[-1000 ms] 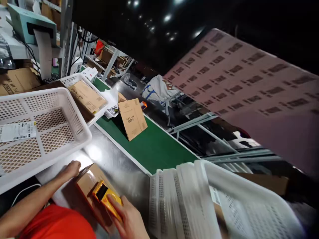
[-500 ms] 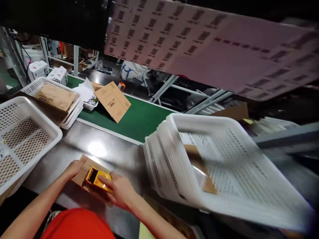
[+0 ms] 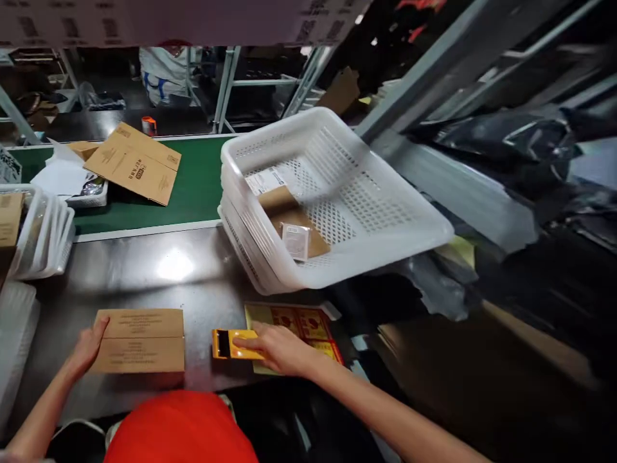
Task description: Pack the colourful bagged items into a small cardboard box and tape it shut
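My left hand (image 3: 88,347) grips the left edge of a small brown cardboard box (image 3: 139,341), thumb on top, above the metal table near its front edge. To the right, my right hand (image 3: 279,349) is closed around a yellow handheld device with a dark window (image 3: 241,344), probably a label or tape tool; its exact kind is unclear. One finger lies along its top. Under that hand is a yellow and red printed packet (image 3: 308,325), partly covered by the hand and wrist.
A stack of white perforated baskets (image 3: 380,212) stands at the right, the top one holding a cardboard piece (image 3: 315,238) and a small packet (image 3: 295,241). Behind the metal table (image 3: 144,276) runs a green conveyor belt (image 3: 197,186) carrying a flat carton (image 3: 137,164). More baskets (image 3: 48,238) are at left.
My right hand has drawn the yellow device off the box to the right, over the yellow and red packet. My left hand still holds the box. The view has turned right.
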A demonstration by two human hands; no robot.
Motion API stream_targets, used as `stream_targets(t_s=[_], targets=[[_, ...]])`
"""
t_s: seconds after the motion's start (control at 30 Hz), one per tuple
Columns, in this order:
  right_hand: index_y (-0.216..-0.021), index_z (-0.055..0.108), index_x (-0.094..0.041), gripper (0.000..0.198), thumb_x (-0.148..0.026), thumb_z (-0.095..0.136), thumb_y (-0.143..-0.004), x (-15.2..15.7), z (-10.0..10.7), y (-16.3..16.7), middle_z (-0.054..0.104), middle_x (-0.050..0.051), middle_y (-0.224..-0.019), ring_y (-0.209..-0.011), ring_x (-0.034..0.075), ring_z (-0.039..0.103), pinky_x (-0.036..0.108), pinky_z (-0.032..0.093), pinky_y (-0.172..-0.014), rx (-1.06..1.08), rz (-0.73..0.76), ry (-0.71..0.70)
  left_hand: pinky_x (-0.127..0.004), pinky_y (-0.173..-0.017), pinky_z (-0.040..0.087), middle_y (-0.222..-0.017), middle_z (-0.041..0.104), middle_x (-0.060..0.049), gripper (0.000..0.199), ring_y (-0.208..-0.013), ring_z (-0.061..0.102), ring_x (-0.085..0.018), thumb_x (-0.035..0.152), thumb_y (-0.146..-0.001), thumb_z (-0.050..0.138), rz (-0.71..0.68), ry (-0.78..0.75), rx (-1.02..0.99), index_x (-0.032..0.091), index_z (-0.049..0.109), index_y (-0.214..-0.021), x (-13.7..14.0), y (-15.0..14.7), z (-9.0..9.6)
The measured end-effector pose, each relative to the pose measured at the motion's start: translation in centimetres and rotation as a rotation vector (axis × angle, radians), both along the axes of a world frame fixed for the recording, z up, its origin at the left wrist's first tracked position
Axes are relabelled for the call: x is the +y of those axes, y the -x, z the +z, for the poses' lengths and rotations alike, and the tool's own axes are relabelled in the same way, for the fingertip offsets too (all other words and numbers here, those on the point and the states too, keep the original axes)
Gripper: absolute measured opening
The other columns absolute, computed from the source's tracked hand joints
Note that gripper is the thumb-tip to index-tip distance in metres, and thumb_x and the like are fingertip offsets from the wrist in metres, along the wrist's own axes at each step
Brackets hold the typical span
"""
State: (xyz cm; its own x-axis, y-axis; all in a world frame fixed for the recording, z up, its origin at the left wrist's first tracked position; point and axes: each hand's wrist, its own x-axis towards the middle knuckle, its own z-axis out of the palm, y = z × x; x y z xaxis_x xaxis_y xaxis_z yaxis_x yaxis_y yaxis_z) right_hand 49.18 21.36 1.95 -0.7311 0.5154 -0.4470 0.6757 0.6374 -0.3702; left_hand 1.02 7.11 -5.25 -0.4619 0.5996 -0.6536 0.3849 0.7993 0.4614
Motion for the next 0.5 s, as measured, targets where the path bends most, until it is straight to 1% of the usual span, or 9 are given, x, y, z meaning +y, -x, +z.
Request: stream_targets(t_s=[0.07, 0.13, 0.2, 0.23, 0.3, 0.33, 0.4, 0.43, 0.5], targets=[[-0.132, 0.083, -0.031, 0.054, -0.008, 0.071, -0.086, 0.1, -3.1, 2.2, 0.076, 0.009, -0.115, -0.104, 0.027, 0.072, 0.036, 0.054, -0.093, 0.063, -0.022, 0.036, -0.045, -0.082, 0.062, -0.091, 0.083, -0.023, 0.083, -0.095, 0.08, -0.042, 0.074, -0.102, 0.025, -0.015, 0.042, 0.06, 0.013, 0.079, -0.087, 0.3, 0.3, 0.4], [-0.132, 0.083, -0.034, 0.055, -0.01, 0.076, -0.083, 0.1, -5.6, 4.6, 0.076, 0.008, -0.116, -0.107, 0.027, 0.071, 0.037, 0.054, -0.097, 0.098, -0.026, 0.069, -0.046, -0.085, 0.063, -0.092, 0.083, -0.022, 0.083, -0.098, 0.081, -0.043, 0.074, -0.102, 0.025, -0.02, 0.022, 0.094, 0.013, 0.079, -0.093, 0.5, 0.4, 0.7], [-0.136, 0.082, -0.033, 0.055, -0.01, 0.071, -0.086, -0.3, -7.2, 6.2, 0.075, 0.01, -0.119, -0.111, 0.029, 0.071, 0.04, 0.054, -0.1, 0.112, -0.031, 0.078, -0.046, -0.088, 0.064, -0.089, 0.083, -0.02, 0.08, -0.099, 0.081, -0.042, 0.074, -0.102, 0.026, 0.001, 0.0, 0.067, 0.014, 0.079, -0.095, 0.5, 0.4, 1.0], [-0.138, 0.081, -0.031, 0.057, -0.009, 0.068, -0.087, -0.6, -7.7, 6.6, 0.075, 0.011, -0.12, -0.113, 0.03, 0.071, 0.041, 0.053, -0.101, 0.115, -0.043, 0.075, -0.046, -0.089, 0.065, -0.086, 0.082, -0.02, 0.078, -0.098, 0.081, -0.042, 0.074, -0.102, 0.026, 0.03, 0.007, 0.018, 0.016, 0.078, -0.094, 0.4, 0.3, 1.1], [-0.139, 0.08, -0.028, 0.06, -0.007, 0.066, -0.085, -1.1, -8.3, 6.8, 0.075, 0.012, -0.122, -0.114, 0.031, 0.072, 0.041, 0.053, -0.101, 0.121, -0.07, 0.065, -0.049, -0.088, 0.066, -0.082, 0.082, -0.018, 0.073, -0.097, 0.082, -0.042, 0.073, -0.101, 0.029, 0.122, 0.024, -0.177, 0.018, 0.077, -0.095, 0.2, 0.0, 1.1], [-0.136, 0.082, -0.027, 0.059, -0.007, 0.068, -0.082, -1.2, -8.4, 6.7, 0.076, 0.012, -0.121, -0.112, 0.031, 0.073, 0.04, 0.054, -0.1, 0.134, -0.099, 0.082, -0.049, -0.086, 0.067, -0.082, 0.082, -0.017, 0.071, -0.096, 0.082, -0.041, 0.073, -0.099, 0.03, 0.17, 0.019, -0.288, 0.019, 0.077, -0.096, 0.1, -0.2, 1.1], [-0.128, 0.086, -0.025, 0.054, -0.008, 0.071, -0.078, -1.3, -8.3, 6.5, 0.08, 0.008, -0.111, -0.107, 0.028, 0.074, 0.038, 0.053, -0.098, 0.191, -0.195, 0.143, -0.049, -0.087, 0.067, -0.082, 0.082, -0.016, 0.072, -0.096, 0.083, -0.04, 0.079, -0.094, 0.033, 0.2, -0.024, -0.423, 0.021, 0.077, -0.097, -0.1, -0.7, 1.0], [-0.124, 0.087, -0.023, 0.051, -0.009, 0.072, -0.077, -1.2, -8.2, 6.3, 0.081, 0.006, -0.104, -0.104, 0.027, 0.075, 0.036, 0.053, -0.096, 0.224, -0.244, 0.175, -0.049, -0.088, 0.068, -0.081, 0.081, -0.016, 0.075, -0.097, 0.084, -0.04, 0.082, -0.091, 0.033, 0.185, -0.047, -0.429, 0.021, 0.077, -0.096, -0.2, -0.8, 0.9], [-0.123, 0.087, -0.018, 0.048, -0.008, 0.068, -0.079, -0.9, -7.8, 6.0, 0.081, 0.0, -0.093, -0.097, 0.022, 0.075, 0.032, 0.051, -0.089, 0.29, -0.331, 0.203, -0.049, -0.087, 0.068, -0.078, 0.08, -0.017, 0.084, -0.096, 0.084, -0.041, 0.091, -0.084, 0.029, 0.117, -0.088, -0.342, 0.021, 0.076, -0.092, -0.4, -1.1, 0.7]])
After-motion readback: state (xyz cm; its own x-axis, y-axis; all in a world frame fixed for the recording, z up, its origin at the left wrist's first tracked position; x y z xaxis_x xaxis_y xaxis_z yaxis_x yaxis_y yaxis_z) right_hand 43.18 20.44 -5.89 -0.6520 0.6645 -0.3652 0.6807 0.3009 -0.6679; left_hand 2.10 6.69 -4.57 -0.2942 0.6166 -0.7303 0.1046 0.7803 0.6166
